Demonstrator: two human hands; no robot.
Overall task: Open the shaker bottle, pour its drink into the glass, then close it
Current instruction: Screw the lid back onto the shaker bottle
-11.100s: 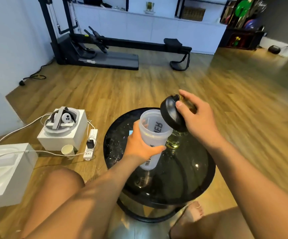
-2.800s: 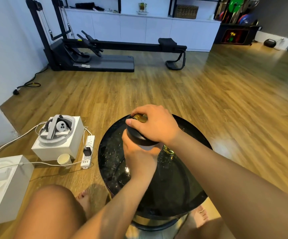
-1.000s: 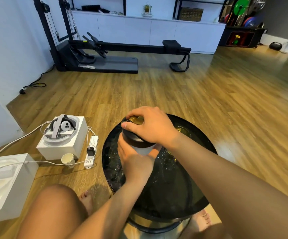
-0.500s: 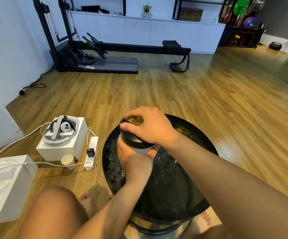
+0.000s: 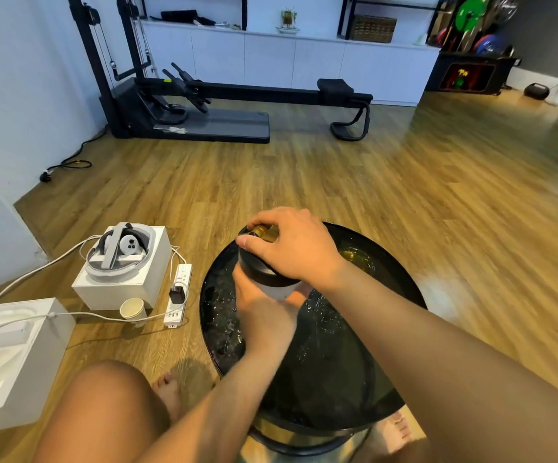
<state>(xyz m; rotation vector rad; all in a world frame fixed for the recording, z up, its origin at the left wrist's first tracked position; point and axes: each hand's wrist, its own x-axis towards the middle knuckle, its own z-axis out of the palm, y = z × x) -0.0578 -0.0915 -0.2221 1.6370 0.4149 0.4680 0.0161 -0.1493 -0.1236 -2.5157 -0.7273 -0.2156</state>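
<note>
A translucent shaker bottle (image 5: 279, 290) stands upright on a round black glass table (image 5: 401, 295). Its black lid (image 5: 257, 272) with a gold spout cap (image 5: 262, 231) sits on top of it. My left hand (image 5: 264, 312) is wrapped around the bottle's body from the near side. My right hand (image 5: 294, 248) lies over the lid from above, fingers curled around its rim and the gold cap. A glass (image 5: 356, 257) holding yellowish drink stands just behind my right wrist, mostly hidden by it.
On the wooden floor to the left are a white box with a headset (image 5: 122, 265), a paper cup (image 5: 132, 309), a power strip (image 5: 179, 295) with cables, and another white box (image 5: 10, 359). My knee (image 5: 103, 406) is at bottom left. Gym equipment stands far back.
Eleven seconds ago the lid was off in my right hand. It now sits on the bottle. Over the last second my right hand has turned slightly on the lid; the bottle stays put.
</note>
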